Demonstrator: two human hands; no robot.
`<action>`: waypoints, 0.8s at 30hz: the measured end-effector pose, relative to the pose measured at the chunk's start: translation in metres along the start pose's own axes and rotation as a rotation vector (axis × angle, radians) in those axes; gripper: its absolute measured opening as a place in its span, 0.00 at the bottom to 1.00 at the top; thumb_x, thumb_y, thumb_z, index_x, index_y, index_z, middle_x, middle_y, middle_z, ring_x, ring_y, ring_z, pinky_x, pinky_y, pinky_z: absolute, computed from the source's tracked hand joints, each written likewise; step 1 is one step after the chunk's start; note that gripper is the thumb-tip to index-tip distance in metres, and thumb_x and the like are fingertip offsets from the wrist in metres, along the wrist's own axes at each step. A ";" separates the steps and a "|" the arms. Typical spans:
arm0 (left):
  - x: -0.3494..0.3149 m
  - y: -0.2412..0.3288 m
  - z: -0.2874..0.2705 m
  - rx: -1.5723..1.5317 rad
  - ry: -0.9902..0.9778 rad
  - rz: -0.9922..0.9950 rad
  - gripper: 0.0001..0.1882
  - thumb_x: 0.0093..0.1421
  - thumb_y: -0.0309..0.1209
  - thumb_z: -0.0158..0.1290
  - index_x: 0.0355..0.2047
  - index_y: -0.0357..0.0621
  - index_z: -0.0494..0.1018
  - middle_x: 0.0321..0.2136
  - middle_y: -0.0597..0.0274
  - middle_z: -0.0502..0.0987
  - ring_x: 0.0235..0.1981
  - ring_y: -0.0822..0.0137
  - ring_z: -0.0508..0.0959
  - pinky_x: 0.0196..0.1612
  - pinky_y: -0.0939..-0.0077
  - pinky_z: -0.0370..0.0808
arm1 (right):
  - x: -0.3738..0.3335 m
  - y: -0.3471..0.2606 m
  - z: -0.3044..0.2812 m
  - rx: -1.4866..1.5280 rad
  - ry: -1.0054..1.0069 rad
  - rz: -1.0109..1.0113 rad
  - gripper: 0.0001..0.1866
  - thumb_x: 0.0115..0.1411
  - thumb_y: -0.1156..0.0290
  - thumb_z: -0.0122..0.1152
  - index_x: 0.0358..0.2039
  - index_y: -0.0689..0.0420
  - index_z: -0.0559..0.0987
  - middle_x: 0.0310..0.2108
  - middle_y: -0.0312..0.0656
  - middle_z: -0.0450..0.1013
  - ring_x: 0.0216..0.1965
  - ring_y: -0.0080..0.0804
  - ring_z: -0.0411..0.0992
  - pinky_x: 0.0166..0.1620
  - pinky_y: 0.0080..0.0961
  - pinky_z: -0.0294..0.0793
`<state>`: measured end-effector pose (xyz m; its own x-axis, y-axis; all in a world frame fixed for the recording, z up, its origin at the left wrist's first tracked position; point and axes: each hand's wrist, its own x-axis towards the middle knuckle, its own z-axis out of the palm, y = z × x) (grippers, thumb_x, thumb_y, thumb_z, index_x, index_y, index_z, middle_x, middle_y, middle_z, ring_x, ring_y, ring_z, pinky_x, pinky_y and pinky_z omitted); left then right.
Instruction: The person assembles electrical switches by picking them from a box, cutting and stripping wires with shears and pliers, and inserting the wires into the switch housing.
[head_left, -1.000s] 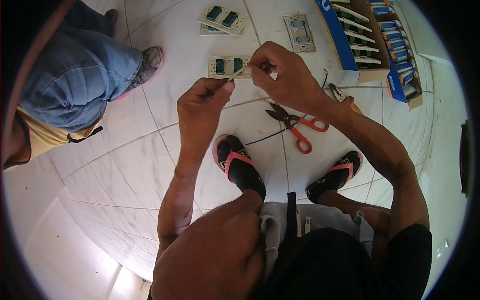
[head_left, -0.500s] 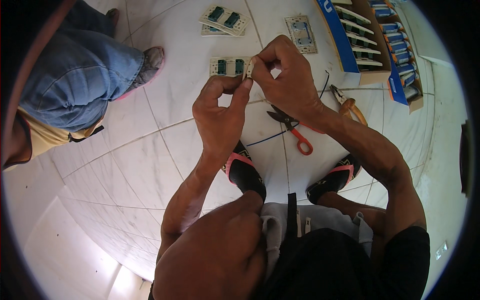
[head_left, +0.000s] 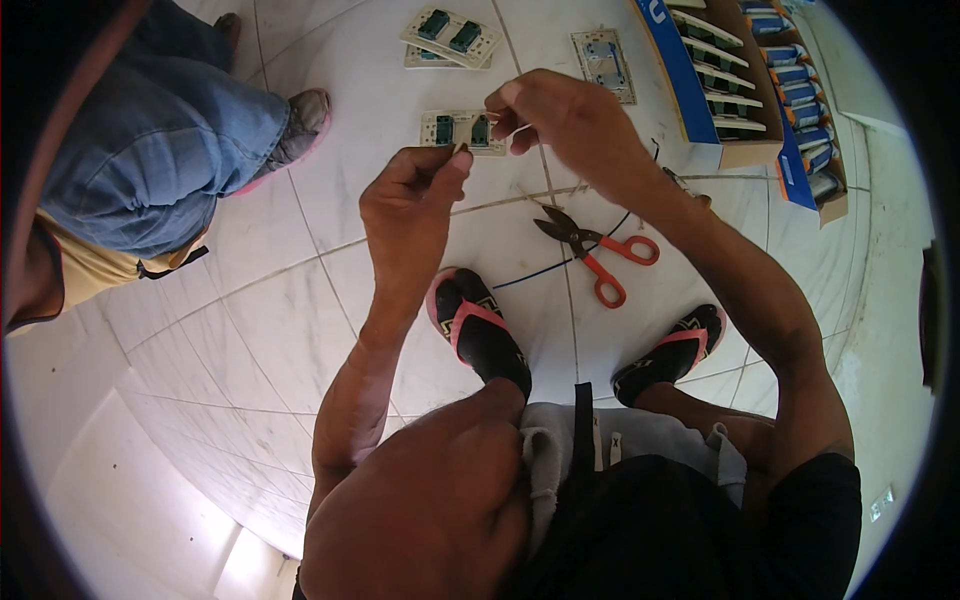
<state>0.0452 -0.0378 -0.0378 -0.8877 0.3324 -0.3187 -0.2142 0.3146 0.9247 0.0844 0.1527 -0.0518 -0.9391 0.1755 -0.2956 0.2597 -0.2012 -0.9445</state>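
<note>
A co-worker's jeans leg [head_left: 160, 160] is at your left. Your left hand [head_left: 412, 200] pinches a small pale piece [head_left: 461, 149] in front of a socket plate [head_left: 445, 131]. Your right hand [head_left: 545, 115] is apart from it, fingers curled; its grip cannot be told. Red-handled snips [head_left: 577, 239] lie nearby; farther right stands a box [head_left: 750, 153].

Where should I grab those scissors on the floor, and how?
I'd hold the scissors by the red handles, coming from the lower right of the picture. Both loops lie that way, spread apart. The dark blades are parted and point to the upper left, so it's probably safest to keep clear of that end.
</note>
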 end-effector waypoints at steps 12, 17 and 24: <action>0.011 0.004 -0.013 0.009 -0.124 -0.038 0.10 0.60 0.31 0.62 0.38 0.36 0.80 0.28 0.66 0.79 0.28 0.78 0.72 0.35 0.82 0.69 | 0.014 -0.011 -0.029 0.178 -0.386 0.313 0.16 0.67 0.64 0.59 0.48 0.61 0.80 0.38 0.34 0.77 0.39 0.22 0.73 0.44 0.27 0.75; 0.011 0.000 -0.017 -0.040 -0.134 -0.029 0.10 0.60 0.30 0.62 0.37 0.36 0.80 0.27 0.65 0.79 0.28 0.78 0.72 0.35 0.82 0.69 | 0.015 -0.007 -0.028 0.262 -0.434 0.320 0.14 0.66 0.68 0.60 0.48 0.62 0.80 0.38 0.36 0.77 0.38 0.23 0.74 0.43 0.26 0.76; 0.010 0.006 -0.016 -0.014 -0.147 -0.028 0.09 0.60 0.31 0.62 0.36 0.36 0.80 0.27 0.65 0.79 0.28 0.78 0.72 0.35 0.82 0.69 | 0.014 -0.005 -0.029 0.360 -0.475 0.250 0.15 0.62 0.71 0.64 0.45 0.67 0.79 0.39 0.45 0.79 0.41 0.34 0.79 0.49 0.34 0.81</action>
<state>0.0282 -0.0471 -0.0323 -0.8123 0.4506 -0.3704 -0.2447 0.3132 0.9176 0.0761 0.1840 -0.0552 -0.8787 -0.3474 -0.3273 0.4695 -0.5059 -0.7236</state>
